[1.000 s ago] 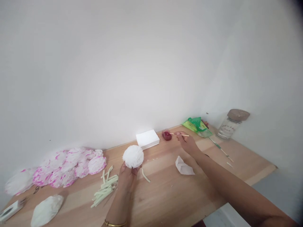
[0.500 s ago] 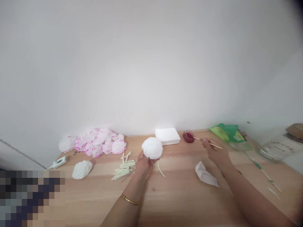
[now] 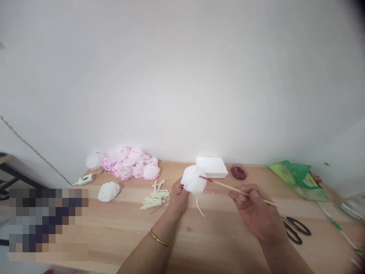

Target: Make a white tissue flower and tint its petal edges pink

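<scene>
My left hand (image 3: 177,197) is closed around the base of a round white paper flower (image 3: 194,179), held just above the wooden table (image 3: 119,232). My right hand (image 3: 255,211) pinches a thin wooden stick (image 3: 228,186); the stick's red-stained tip touches the flower's right edge. A small dish of red dye (image 3: 238,172) sits behind the stick near the wall. A stack of white paper squares (image 3: 212,166) lies just behind the flower.
A pile of pink-edged paper flowers (image 3: 128,163) lies at the back left, one plain white flower (image 3: 108,190) in front of it. Pale green stem pieces (image 3: 154,196) lie near my left hand. Black scissors (image 3: 296,228) and a green bag (image 3: 296,177) are at right.
My right hand drew the stick back from the red dish and brought its tip to the flower. The view swung left, showing the scissors and hiding the jar.
</scene>
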The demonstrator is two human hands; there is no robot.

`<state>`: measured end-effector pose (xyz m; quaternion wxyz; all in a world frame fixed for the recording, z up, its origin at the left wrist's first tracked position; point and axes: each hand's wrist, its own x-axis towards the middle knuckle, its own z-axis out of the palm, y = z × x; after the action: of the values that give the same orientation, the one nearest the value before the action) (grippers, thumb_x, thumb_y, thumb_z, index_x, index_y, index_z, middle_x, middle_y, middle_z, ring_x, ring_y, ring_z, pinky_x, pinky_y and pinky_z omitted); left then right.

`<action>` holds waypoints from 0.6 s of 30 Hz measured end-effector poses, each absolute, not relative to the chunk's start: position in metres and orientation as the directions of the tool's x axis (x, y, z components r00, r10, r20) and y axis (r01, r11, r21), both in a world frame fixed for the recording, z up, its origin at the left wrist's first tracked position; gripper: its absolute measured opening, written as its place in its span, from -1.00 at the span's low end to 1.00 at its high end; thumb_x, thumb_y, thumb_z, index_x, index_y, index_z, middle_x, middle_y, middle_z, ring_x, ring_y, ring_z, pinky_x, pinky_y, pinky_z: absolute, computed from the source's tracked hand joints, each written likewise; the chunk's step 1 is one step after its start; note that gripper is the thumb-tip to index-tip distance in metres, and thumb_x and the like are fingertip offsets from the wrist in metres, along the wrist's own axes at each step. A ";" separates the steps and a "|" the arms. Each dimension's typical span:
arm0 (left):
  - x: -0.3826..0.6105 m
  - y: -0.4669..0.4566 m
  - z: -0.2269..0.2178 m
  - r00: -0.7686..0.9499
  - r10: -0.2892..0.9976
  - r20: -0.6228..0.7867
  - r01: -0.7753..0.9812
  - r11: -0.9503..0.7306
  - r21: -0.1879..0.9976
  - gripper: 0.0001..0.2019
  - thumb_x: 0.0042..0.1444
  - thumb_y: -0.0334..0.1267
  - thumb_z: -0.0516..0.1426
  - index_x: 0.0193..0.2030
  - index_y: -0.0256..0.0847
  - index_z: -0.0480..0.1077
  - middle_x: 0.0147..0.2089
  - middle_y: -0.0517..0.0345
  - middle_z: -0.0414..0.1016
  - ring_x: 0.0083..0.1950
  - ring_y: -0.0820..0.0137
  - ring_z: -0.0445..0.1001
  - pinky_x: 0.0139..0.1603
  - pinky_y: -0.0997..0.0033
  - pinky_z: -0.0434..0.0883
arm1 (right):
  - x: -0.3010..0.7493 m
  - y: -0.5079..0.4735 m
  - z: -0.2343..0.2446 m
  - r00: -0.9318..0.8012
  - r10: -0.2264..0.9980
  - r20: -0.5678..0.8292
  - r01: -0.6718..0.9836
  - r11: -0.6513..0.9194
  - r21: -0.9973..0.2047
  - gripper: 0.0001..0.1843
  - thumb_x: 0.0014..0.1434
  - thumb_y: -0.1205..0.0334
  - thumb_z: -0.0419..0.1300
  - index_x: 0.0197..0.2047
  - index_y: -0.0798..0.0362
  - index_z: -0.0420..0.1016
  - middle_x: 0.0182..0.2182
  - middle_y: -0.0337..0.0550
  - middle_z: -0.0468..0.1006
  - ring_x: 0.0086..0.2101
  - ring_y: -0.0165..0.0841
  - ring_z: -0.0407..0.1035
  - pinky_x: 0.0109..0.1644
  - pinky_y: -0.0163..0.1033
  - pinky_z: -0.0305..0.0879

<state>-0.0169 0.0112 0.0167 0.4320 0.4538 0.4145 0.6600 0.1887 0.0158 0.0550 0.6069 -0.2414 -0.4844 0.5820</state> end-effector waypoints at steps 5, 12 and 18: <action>-0.021 0.008 0.020 -0.191 0.929 0.317 -0.073 -0.336 0.939 -0.75 0.05 -0.35 0.07 -0.16 -0.27 0.50 -0.21 0.05 0.58 -0.02 0.24 0.45 0.07 0.20 0.33 | 0.176 0.007 0.047 -0.324 0.858 0.399 -0.406 0.255 -0.878 -0.82 0.25 0.15 0.09 -0.24 -0.02 0.50 -0.50 -0.20 0.37 -0.40 -0.37 0.22 -0.28 -0.19 0.18; -0.021 0.006 0.021 -0.193 0.920 0.340 0.002 -0.347 0.938 -0.78 0.04 -0.36 0.07 -0.22 -0.28 0.51 -0.24 0.06 0.57 -0.12 0.27 0.47 -0.04 0.28 0.37 | 0.182 0.022 0.043 -0.234 0.893 0.385 -0.422 0.263 -0.867 -0.82 0.26 0.17 0.09 -0.22 -0.02 0.51 -0.49 -0.20 0.38 -0.38 -0.38 0.24 -0.21 -0.18 0.21; -0.020 0.004 0.023 -0.151 0.916 0.373 -0.023 -0.380 0.925 -0.79 0.10 -0.32 0.06 -0.24 -0.28 0.51 -0.29 0.06 0.57 -0.09 0.26 0.46 0.00 0.26 0.36 | 0.187 0.034 0.047 -0.148 0.922 0.359 -0.463 0.256 -0.849 -0.82 0.22 0.13 0.13 -0.24 -0.02 0.52 -0.51 -0.22 0.39 -0.37 -0.39 0.26 -0.18 -0.19 0.24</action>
<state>-0.0199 0.0040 0.0226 0.3699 0.5365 0.4160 0.6342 0.1874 0.0345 0.0475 0.6117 -0.2278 -0.5039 0.5658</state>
